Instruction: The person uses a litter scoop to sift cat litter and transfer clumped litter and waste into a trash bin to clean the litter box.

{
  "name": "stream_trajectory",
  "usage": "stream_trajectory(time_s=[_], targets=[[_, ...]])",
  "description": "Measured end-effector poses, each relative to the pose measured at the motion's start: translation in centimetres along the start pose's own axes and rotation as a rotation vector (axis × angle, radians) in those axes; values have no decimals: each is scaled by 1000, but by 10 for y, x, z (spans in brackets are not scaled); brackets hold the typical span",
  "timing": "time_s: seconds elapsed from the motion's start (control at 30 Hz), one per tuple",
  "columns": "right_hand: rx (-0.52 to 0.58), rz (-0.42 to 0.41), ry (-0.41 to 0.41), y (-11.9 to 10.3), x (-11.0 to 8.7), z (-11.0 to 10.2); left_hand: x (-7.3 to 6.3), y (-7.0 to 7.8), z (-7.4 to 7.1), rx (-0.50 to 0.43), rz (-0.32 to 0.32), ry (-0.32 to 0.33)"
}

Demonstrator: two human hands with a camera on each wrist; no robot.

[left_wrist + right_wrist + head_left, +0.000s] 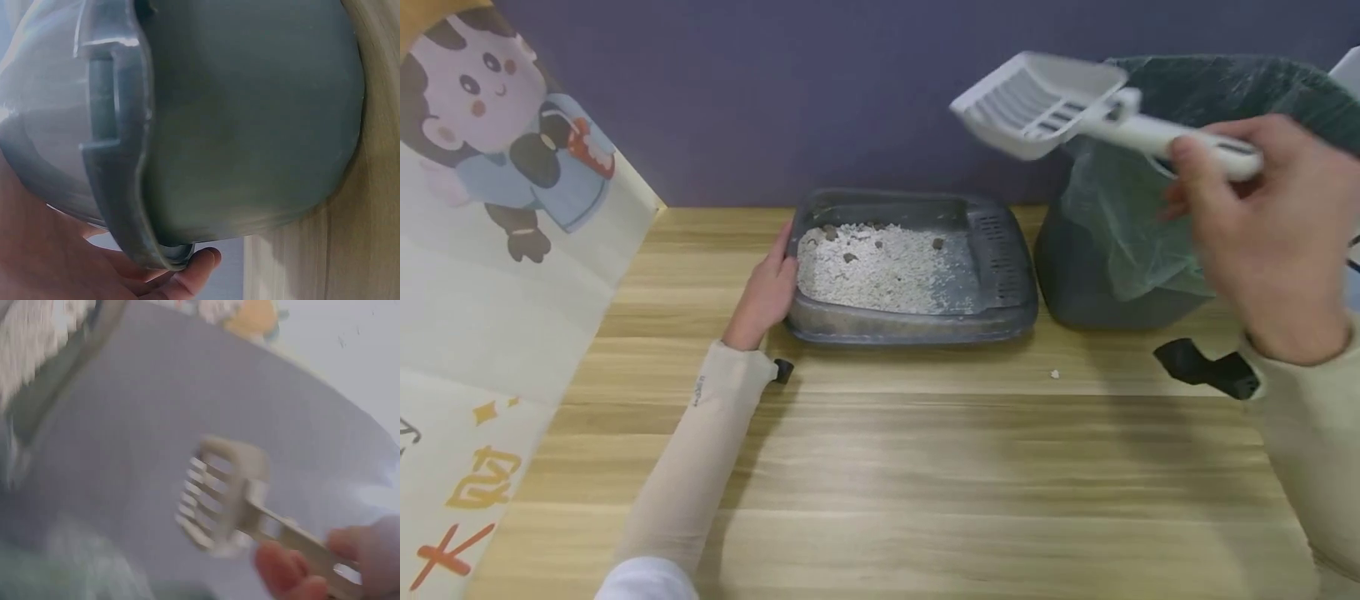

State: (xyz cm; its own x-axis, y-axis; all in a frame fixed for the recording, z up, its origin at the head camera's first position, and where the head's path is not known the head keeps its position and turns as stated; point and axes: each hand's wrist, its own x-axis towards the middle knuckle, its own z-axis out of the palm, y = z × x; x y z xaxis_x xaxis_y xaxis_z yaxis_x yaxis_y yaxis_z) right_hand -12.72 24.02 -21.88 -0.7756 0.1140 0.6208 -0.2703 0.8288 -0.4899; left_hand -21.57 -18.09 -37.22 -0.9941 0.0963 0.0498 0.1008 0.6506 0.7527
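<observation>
A grey litter box [913,327] with pale litter [880,279] and several dark clumps stands on the wooden surface against the purple wall. My left hand [767,287] grips its left rim; in the left wrist view, fingers [194,275] curl round the rim's edge. High on the right, my right hand [1285,217] holds a white slotted litter scoop [1045,96] by its handle. The scoop is in the air between the box and the bin, and no clumps show in it. In the right wrist view the scoop [225,500] is blurred.
Right of the box stands a dark grey bin [1090,283] lined with a translucent green bag [1120,217]. A small white crumb [1055,374] lies on the wooden surface [925,483]. At left is a white wall with a cartoon figure [520,125].
</observation>
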Motion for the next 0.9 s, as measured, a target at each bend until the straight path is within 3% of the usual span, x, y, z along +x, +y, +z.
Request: stream_trajectory(time_s=[0.1,0.17,0.27,0.37,0.57,0.8,0.9], targets=[[-94,-105,-287,-15,-1,27,1,0,0,-1,-3,6],[-122,-105,-499,-18,1,46,2,0,0,3,-1,7],[-135,-105,-705,-15,5,75,3,0,1,1,-5,5],[-121,-104,-787,-11,8,102,3,1,1,-1,-11,2],[-99,-215,-786,-11,11,148,1,-1,-3,14,-12,-9],[-155,-137,-1067,-4,23,184,1,0,-5,22,0,-21],[-163,-148,-1152,-6,25,198,1,1,-5,24,-1,-23]])
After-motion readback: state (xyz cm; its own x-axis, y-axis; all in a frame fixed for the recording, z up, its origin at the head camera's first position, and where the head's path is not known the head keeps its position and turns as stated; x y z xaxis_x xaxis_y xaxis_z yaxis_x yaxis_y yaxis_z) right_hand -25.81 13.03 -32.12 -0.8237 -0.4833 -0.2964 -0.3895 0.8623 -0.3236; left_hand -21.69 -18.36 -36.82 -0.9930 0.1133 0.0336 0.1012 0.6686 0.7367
